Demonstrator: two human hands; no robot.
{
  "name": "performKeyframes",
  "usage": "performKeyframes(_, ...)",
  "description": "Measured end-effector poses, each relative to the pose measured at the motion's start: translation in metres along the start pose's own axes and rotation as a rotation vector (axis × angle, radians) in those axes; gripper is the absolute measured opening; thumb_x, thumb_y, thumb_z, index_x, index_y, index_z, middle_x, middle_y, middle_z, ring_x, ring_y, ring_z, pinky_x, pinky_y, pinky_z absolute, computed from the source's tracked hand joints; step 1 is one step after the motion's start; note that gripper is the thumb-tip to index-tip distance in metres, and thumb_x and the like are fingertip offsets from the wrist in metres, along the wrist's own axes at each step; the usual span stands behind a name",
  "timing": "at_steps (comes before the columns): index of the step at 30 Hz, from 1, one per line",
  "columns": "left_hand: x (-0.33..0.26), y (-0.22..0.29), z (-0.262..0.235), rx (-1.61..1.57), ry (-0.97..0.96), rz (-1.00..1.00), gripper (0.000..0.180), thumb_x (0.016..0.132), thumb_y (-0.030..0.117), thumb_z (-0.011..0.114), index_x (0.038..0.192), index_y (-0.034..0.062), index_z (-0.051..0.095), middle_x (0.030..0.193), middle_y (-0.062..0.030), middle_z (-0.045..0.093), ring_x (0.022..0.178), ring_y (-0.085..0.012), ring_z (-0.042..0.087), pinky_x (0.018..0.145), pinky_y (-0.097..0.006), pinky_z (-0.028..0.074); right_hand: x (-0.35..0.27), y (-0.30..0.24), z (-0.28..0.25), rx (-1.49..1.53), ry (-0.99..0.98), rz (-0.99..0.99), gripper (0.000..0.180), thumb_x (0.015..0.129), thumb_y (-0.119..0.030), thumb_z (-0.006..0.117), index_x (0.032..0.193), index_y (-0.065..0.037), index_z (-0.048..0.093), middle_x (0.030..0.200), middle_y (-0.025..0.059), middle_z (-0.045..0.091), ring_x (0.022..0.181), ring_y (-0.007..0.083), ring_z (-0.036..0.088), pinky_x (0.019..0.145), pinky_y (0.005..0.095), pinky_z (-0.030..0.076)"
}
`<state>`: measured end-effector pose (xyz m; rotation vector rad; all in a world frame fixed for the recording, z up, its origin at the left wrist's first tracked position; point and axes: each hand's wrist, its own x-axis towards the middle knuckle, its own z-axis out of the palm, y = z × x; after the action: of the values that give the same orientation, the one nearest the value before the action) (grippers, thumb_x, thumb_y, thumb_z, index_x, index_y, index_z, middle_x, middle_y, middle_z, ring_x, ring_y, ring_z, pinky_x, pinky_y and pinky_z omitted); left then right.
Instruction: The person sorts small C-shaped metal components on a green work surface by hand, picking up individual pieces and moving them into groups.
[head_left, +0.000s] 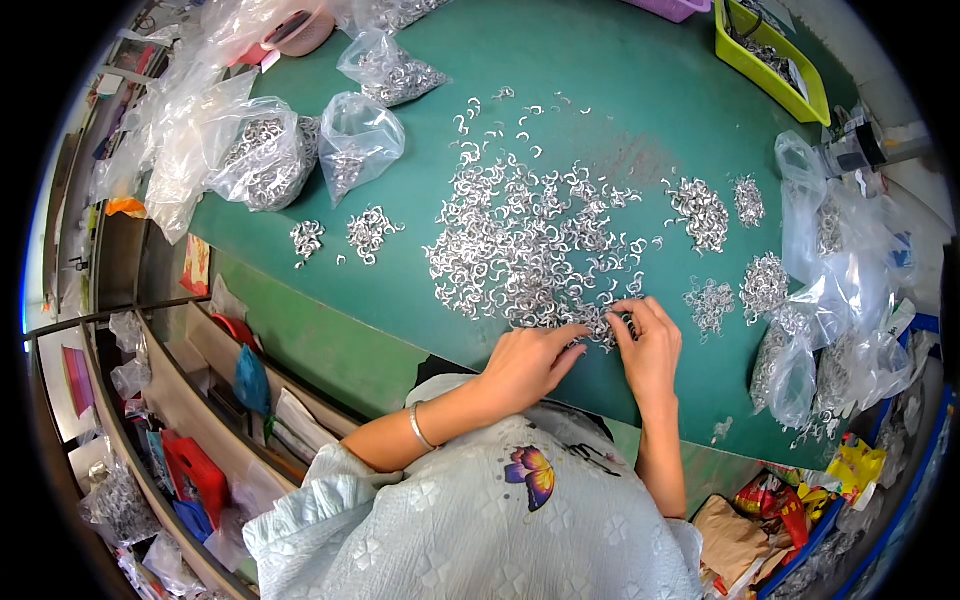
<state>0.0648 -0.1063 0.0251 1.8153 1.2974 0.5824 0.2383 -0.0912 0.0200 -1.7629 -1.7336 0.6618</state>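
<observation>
L hand (535,365) & R hand (652,345) at near edge of 1 main heap (520,230), mid-counter (600,60). Thumb near fingers on each; can't tell if clamped on a pc. Heap pcs too many to count. Small piles (372,237): 6 tot., 2 to L, 4 to R. Pcs silver-grey, shiny, metal-looking, curved like crescents/hooks, lying every which way; a few strays past far edge. Counter green, flat, scuffed patch. Clear plastic bags (362,130), thin, crinkled, both ends; R ones overlap, no. unclear. 1 yellow-green bin (721,45), rectangular, far R.
</observation>
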Motion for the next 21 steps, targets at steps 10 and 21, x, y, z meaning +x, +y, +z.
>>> performKeyframes(10,-0.001,-0.005,-0.011,-0.033,0.022,0.015,0.019,0.086,0.016,0.061,0.104,0.0109,0.063,0.057,-0.0111,0.056,0.049,-0.0292,0.055,0.047,-0.039,0.042,-0.005,0.004,-0.017,0.586,-0.224,0.383,0.007,0.086,-0.006,0.063,0.084,-0.001,0.058,0.079,0.0033,0.062,0.058,0.008,0.051,0.05,0.0248,0.04)
performKeyframes(21,-0.006,-0.012,-0.019,0.087,-0.022,0.051,0.019,0.087,0.017,0.057,0.104,0.0091,0.061,0.076,-0.0135,0.065,0.059,-0.0334,0.061,0.052,-0.043,0.047,-0.01,-0.001,-0.005,0.916,-0.128,0.368,0.017,0.083,0.001,0.062,0.1,0.001,0.061,0.075,0.0005,0.05,0.059,0.0067,0.044,0.052,0.0214,0.037)
